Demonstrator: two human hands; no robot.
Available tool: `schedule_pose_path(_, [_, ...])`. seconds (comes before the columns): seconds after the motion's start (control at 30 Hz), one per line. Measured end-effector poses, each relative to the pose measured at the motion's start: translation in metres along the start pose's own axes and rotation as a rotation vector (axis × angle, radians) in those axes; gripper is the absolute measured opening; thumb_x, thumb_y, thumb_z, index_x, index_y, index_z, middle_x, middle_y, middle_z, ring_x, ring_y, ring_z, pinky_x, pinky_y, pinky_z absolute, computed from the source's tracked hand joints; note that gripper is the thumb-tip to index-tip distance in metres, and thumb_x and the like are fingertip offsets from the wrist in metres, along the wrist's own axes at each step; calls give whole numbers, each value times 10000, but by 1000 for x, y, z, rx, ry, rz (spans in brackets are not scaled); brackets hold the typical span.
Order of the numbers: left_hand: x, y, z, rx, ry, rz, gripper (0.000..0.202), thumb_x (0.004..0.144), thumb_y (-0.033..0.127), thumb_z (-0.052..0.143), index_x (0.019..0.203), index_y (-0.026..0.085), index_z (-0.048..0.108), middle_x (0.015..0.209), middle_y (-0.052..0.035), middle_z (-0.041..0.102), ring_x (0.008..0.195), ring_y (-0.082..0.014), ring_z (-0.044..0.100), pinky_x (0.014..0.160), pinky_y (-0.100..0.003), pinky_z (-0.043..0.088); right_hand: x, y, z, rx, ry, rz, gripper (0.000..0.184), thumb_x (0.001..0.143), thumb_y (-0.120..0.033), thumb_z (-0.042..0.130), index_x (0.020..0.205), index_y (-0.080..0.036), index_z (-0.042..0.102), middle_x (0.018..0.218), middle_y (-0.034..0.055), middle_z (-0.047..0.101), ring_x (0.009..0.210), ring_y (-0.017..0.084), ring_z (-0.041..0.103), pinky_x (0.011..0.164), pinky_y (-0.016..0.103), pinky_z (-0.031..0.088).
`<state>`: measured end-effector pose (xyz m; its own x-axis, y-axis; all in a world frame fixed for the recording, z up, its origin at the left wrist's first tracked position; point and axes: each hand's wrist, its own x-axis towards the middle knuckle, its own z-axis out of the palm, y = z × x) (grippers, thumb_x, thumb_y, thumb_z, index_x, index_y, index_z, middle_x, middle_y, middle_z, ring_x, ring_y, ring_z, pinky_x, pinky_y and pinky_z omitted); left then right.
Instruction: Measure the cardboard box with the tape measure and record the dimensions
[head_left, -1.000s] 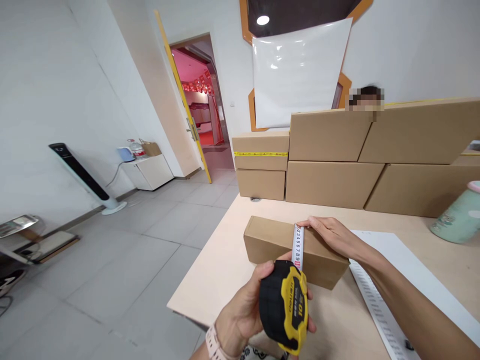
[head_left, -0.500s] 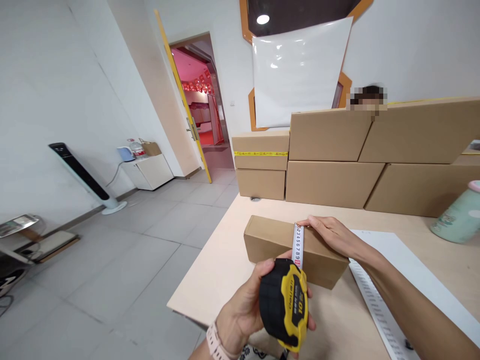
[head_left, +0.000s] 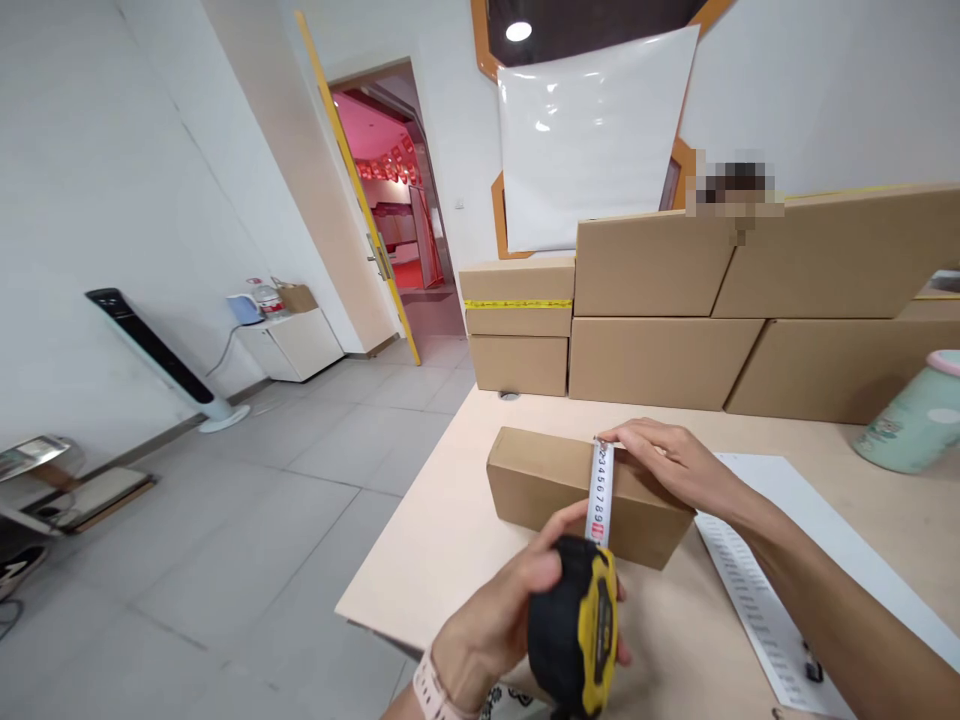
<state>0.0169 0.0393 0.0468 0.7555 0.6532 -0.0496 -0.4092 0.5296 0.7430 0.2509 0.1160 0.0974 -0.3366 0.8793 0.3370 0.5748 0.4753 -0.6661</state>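
Observation:
My left hand (head_left: 517,590) is closed around a black and yellow tape measure (head_left: 574,625), in front of a small brown cardboard box (head_left: 540,480) on the table. The pulled-out white blade (head_left: 601,485) runs from the case across the box's top to its far edge. There my right hand (head_left: 664,455) pinches the blade's end, with its other fingers over the top of the box. A pink watch band (head_left: 435,690) is on my left wrist.
Large cartons (head_left: 645,355) are stacked along the table's (head_left: 412,560) far side, with a person's head (head_left: 739,190) behind them. Printed sheets (head_left: 795,520) and a green tumbler (head_left: 911,415) are on the right. A tower fan (head_left: 161,355) and an open door (head_left: 360,190) are at left.
The tape measure's case has turned and moved slightly down and right with my left hand. My left index finger now reaches up beside the blade. The box stays in place.

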Motion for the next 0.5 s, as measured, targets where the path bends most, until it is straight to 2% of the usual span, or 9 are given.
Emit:
schedule_pose_path(0.07, [-12,1,-3,291,9,-10,1031,588,467,799,1468,293,289,1077,-97,613,842,-258,659,713,-369,501,-20,-13,-9,-8,96,-76,245,937,-387,511,971,-261,718,1025,46,723,944,207,662,815,318,509])
schedule_pose_path(0.13, [-25,7,-6,679,-33,-33,1039,554,414,817,1466,311,330,1166,-97,602,965,-282,624,732,-345,494,-49,-24,-15,-51,195,-171,98,885,-298,613,918,-284,704,926,23,723,868,189,667,767,298,513])
schedule_pose_path(0.17, [-30,11,-7,858,-77,-41,1008,555,419,806,1455,320,362,1205,-90,601,1017,-294,604,769,-354,490,-65,-28,-15,-75,224,-225,93,863,-258,641,929,-291,697,901,20,721,852,190,668,768,303,516])
schedule_pose_path(0.23, [-38,19,-8,1134,-152,-54,986,558,461,772,1449,340,369,1278,-70,593,1083,-322,579,876,-412,462,-97,-31,-9,-122,217,-251,214,843,-206,654,1037,-291,681,908,39,717,842,204,670,705,295,528])
schedule_pose_path(0.3, [-41,23,-8,1338,-157,-82,1044,549,487,747,1477,340,291,1322,-77,577,1104,-351,576,951,-480,412,-123,-28,7,-150,234,-242,284,834,-190,659,1105,-278,669,906,55,716,811,212,674,663,289,538])
schedule_pose_path(0.37, [-40,22,-7,1539,-107,-160,1098,540,478,739,1493,308,220,1290,-110,582,1093,-368,576,937,-510,406,-141,-20,29,-143,266,-212,274,832,-172,660,1088,-269,674,867,52,714,769,212,676,648,289,546])
schedule_pose_path(0.43, [-34,18,-6,1714,-84,-232,1043,537,433,744,1454,272,274,1183,-110,603,1038,-350,588,874,-489,433,-150,-11,56,-106,309,-155,247,841,-167,649,1070,-257,675,827,51,707,742,215,673,621,297,550])
schedule_pose_path(0.5, [-27,11,-5,1835,-99,-240,936,528,403,754,1367,245,370,1126,-86,595,999,-321,588,838,-458,443,-154,-5,81,-73,370,-111,220,853,-169,631,1053,-251,675,791,47,702,707,218,669,581,302,550])
